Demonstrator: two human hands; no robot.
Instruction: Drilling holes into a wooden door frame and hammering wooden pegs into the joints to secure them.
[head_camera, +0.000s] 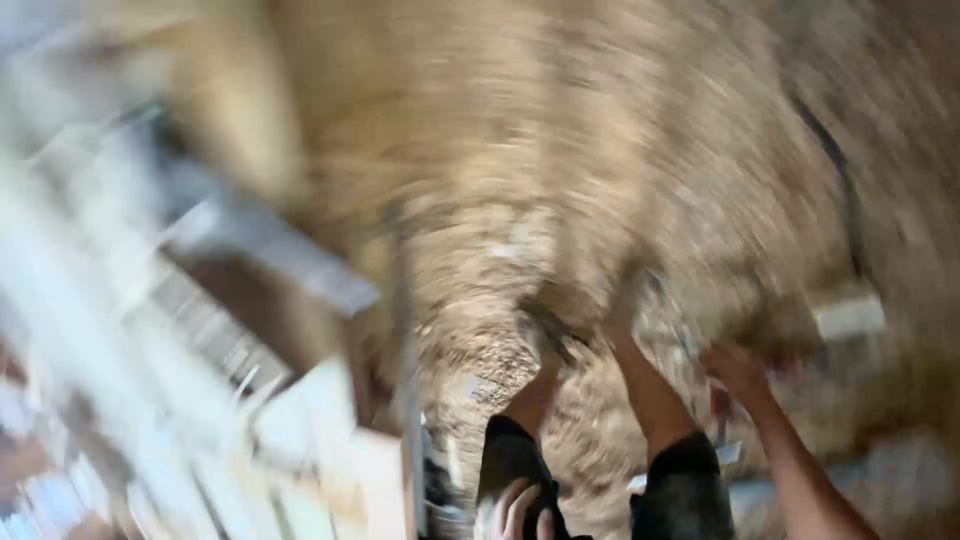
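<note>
Heavy blur. Right hand (738, 372), lower right of frame, reaches toward a pale block (848, 317) lying up-right of its fingers, long axis roughly horizontal; grip unreadable. Left hand (520, 512), bottom centre, fingers loosely curled against dark shorts (510, 462), farther off.

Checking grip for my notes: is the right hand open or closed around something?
Cannot tell. The right hand reaches down toward the sandy ground, but motion blur hides its fingers and anything it might hold.

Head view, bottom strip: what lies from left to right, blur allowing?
Pale blurred boards or boxes → left hand by dark shorts → right arm, its right hand reaching to the sandy ground.
</note>
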